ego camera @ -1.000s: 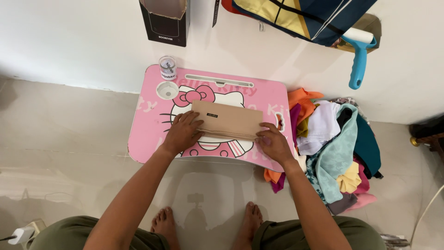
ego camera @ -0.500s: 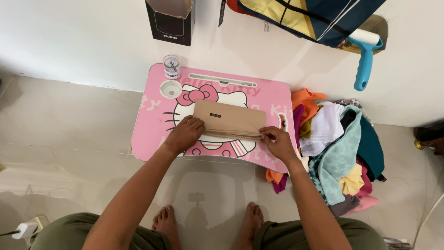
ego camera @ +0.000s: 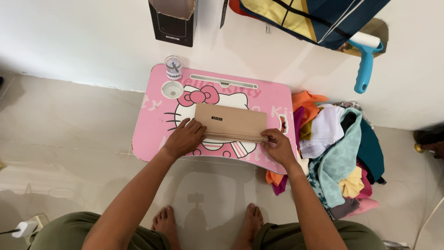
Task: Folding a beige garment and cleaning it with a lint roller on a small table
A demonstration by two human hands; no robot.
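Head view, looking straight down. The pale tiled floor point(ego camera: 69, 139) fills most of the field, and a white wall point(ego camera: 92, 41) runs across the 12 o'clock edge. A pink worktop point(ego camera: 152, 134) printed with a cartoon cat stands at centre, its far edge against the wall. At 3 o'clock of the worktop a heap of mixed clothes point(ego camera: 337, 157) in orange, white, teal, yellow and pink lies on the floor, touching the worktop's right end. At 1 o'clock a dark blue and yellow bag point(ego camera: 314, 16) hangs over the wall, with a blue-handled lint roller point(ego camera: 365, 60) just beside it. At 11 o'clock a black open-topped box point(ego camera: 173, 21) stands against the wall.

A folded tan cloth point(ego camera: 231, 121) with a small dark label lies flat at the middle of the worktop, its long side running 9 to 3 o'clock. The left hand point(ego camera: 184, 138) rests palm down, fingers spread, on the cloth's 8 o'clock corner. The right hand point(ego camera: 279, 147) pinches the layered edge of the cloth at its 4 o'clock corner between thumb and fingers. Two bare feet point(ego camera: 208, 222) show at 6 o'clock. A small clear jar point(ego camera: 173, 67) stands at the worktop's 11 o'clock corner, and just nearer lies the round cup recess point(ego camera: 172, 89).
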